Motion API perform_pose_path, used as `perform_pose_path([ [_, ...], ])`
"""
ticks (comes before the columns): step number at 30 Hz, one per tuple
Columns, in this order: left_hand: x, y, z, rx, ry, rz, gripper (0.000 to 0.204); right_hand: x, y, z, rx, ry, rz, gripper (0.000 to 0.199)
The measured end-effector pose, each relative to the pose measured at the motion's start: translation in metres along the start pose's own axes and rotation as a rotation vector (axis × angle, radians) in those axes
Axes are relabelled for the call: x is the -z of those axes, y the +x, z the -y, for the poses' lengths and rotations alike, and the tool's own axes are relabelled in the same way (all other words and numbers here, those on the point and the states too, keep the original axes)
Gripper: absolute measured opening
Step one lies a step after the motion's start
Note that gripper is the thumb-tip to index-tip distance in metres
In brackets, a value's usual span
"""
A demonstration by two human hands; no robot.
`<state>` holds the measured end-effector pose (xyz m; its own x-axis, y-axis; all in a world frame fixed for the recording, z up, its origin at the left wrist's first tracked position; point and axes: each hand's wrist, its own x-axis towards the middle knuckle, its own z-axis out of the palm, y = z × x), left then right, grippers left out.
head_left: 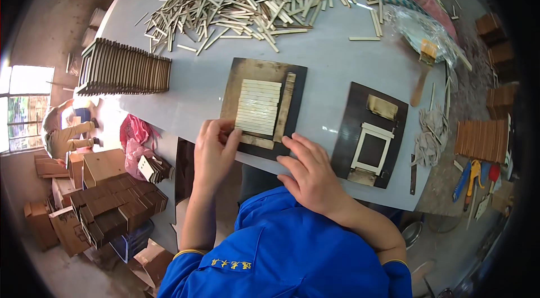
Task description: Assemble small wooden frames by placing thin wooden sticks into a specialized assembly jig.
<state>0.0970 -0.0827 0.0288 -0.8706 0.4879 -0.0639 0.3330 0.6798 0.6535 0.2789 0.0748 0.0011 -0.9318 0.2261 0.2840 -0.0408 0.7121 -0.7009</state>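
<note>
A flat dark board (298, 92) lies on the table in front of me, with wooden guide bars (285, 101) along its right and near sides. Thin pale wooden strips (259, 108) are packed side by side on it in a block. My left hand (212, 149) is at the block's near left corner, thumb and fingers drawn together at the strip ends; what is between the fingertips is hidden. Beside the board's near right corner, my right hand (312, 171) has its fingers spread and holds nothing. To the right lies a second dark board (343, 146) carrying a pale rectangular wooden frame (355, 154).
A big heap of loose strips (242, 5) covers the table's far side. A row of stacked frames (124, 68) stands far left. At right are a brush (421, 81), plastic wrap (413, 28) and a rag (430, 140). Dark stacked panels (112, 205) sit left; a person (64, 123) bends beyond.
</note>
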Motion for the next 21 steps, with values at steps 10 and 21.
perform_pose_path([
  [10,-0.007,0.009,0.001,-0.005,-0.06,0.074,0.018,-0.028,0.016,0.01,-0.036,-0.021,0.027,0.038],
  [21,-0.023,-0.012,0.023,0.341,-1.44,0.357,0.021,-0.017,0.001,0.009,-0.052,0.184,-0.106,0.04],
])
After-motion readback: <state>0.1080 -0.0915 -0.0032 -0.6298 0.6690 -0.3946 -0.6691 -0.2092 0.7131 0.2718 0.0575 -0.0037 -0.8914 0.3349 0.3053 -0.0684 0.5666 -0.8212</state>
